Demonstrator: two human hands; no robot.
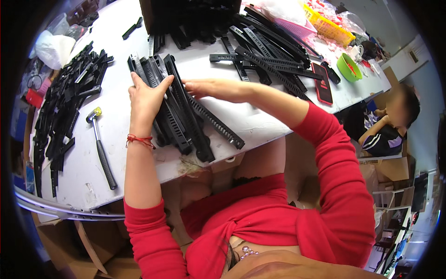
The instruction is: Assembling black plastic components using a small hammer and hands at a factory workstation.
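A bundle of long black slotted strips [181, 114] lies lengthwise on the white table in front of me, its near ends close to the table edge. My left hand [147, 98] grips the bundle from the left, thumb on top and fingers along its outer side. My right hand [211, 88] reaches across from the right with fingers stretched out, their tips against the bundle's right side. One strip [218, 122] sticks out at a slant beneath the right hand. Some fingertips are hidden by the strips.
Black parts [69, 104] are heaped at left beside a hammer [102, 151]. More strips [269, 51] lie at back right, near a red phone [322, 83], a green bowl [348, 67] and a yellow basket [327, 25]. A dark box [190, 16] stands behind; a person [388, 121] sits right.
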